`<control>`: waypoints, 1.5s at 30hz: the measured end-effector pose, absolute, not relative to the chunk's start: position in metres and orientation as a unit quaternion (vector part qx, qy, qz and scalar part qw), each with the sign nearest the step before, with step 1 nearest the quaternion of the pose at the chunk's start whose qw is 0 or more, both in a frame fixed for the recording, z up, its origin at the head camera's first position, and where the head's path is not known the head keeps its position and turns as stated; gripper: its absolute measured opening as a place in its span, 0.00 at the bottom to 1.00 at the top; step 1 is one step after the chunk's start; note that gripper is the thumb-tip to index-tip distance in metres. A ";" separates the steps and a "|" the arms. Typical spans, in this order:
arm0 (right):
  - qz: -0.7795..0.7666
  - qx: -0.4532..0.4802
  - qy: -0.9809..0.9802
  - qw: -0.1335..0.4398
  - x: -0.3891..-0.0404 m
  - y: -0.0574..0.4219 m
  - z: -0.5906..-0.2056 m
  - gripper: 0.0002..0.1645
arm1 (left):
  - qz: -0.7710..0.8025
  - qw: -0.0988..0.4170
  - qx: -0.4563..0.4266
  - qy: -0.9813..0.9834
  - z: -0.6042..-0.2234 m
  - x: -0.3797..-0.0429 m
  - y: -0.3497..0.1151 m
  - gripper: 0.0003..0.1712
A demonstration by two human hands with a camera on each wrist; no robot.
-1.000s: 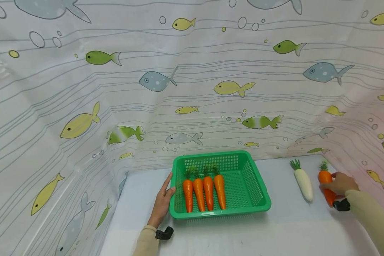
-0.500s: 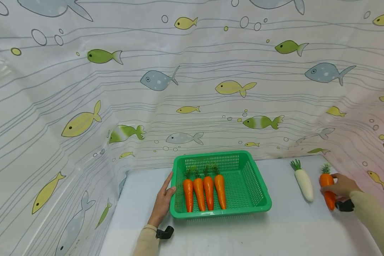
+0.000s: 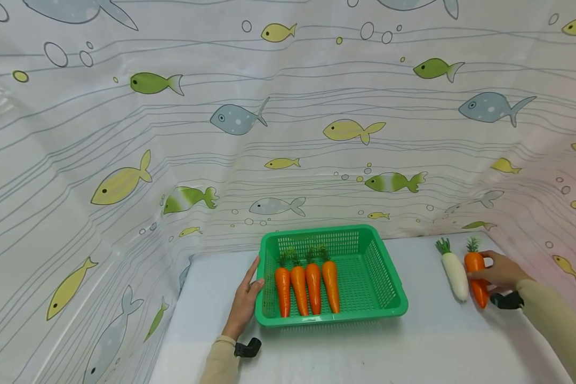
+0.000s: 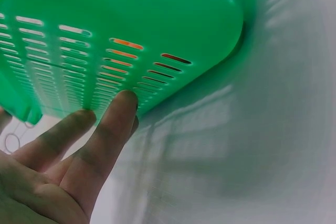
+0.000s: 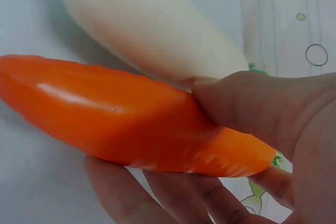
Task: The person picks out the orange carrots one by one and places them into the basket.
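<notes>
My right hand (image 3: 500, 270) grips an orange carrot (image 3: 475, 262) with a green leafy top, thumb on one side and fingers on the other, as the right wrist view shows. Close along the carrot's left lies a white radish (image 3: 455, 276) with green stalks; its pale body (image 5: 152, 19) fills the top of the right wrist view. My left hand (image 3: 242, 305) rests against the left side of a green plastic basket (image 3: 379, 272), fingers straight. In the left wrist view, the fingertips touch the basket's slotted wall (image 4: 173, 24). Several carrots (image 3: 312, 288) lie side by side in the basket's left half.
A white table (image 3: 345, 357) carries everything. Behind it and along both sides hangs a pale sheet (image 3: 297, 90) printed with fish, meeting the table's back edge just past the basket.
My right hand has carried the carrot left and slightly away from me, up close to the radish. The left hand and the basket have stayed in place.
</notes>
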State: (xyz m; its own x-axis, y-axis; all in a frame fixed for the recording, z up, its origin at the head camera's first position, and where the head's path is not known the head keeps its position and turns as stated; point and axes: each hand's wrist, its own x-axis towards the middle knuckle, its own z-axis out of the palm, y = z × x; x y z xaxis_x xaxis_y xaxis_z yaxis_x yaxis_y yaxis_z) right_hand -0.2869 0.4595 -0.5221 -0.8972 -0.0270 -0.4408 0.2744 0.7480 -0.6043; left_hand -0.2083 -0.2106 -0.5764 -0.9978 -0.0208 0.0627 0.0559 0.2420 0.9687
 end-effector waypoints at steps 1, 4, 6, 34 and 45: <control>-0.351 0.069 0.909 0.216 -0.288 0.459 -0.521 0.69 | -0.616 0.031 -0.011 -0.787 -0.576 -0.208 -0.210 0.34; -0.353 0.072 0.909 0.212 -0.290 0.459 -0.518 0.70 | -0.618 0.030 -0.011 -0.785 -0.575 -0.208 -0.210 0.34; -0.348 0.073 0.911 0.210 -0.292 0.460 -0.516 0.72 | -0.619 0.030 -0.011 -0.785 -0.575 -0.208 -0.210 0.34; -0.419 -0.040 0.884 0.202 -0.294 0.414 -0.459 0.54 | -0.617 0.027 -0.005 -0.787 -0.575 -0.209 -0.213 0.34; -0.494 -0.066 0.838 0.220 -0.299 0.366 -0.457 0.53 | -0.613 0.028 -0.003 -0.790 -0.574 -0.208 -0.211 0.34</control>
